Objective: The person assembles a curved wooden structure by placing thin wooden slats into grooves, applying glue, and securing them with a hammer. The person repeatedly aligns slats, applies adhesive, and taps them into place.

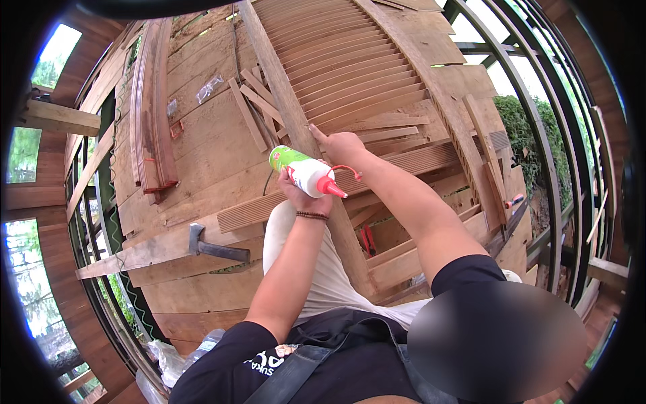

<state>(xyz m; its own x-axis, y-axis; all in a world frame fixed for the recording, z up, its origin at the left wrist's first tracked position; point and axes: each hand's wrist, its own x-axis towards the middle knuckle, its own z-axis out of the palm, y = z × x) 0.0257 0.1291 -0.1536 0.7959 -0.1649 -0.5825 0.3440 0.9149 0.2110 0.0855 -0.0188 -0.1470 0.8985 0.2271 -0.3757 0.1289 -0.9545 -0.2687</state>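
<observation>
My left hand (301,196) is wrapped round a white and green squeeze bottle (304,171), which looks like a glue bottle. It is tilted, its red nozzle (330,186) pointing toward the lower right, with a red cap (357,176) hanging on a strap. Just beyond it, my right hand (341,146) has its index finger stretched onto a long wooden rail (291,108); the other fingers are curled and nothing shows in them. The rail edges a louvred wooden frame with several slats (356,74).
A dark-handled hatchet or hammer (221,250) lies on a board at left. Loose wood strips (259,104) and stacked long boards (153,108) lie on the plywood. Red-handled pliers (367,240) sit beneath the frame. A screwdriver (515,201) rests at right; plastic bags (168,360) are lower left.
</observation>
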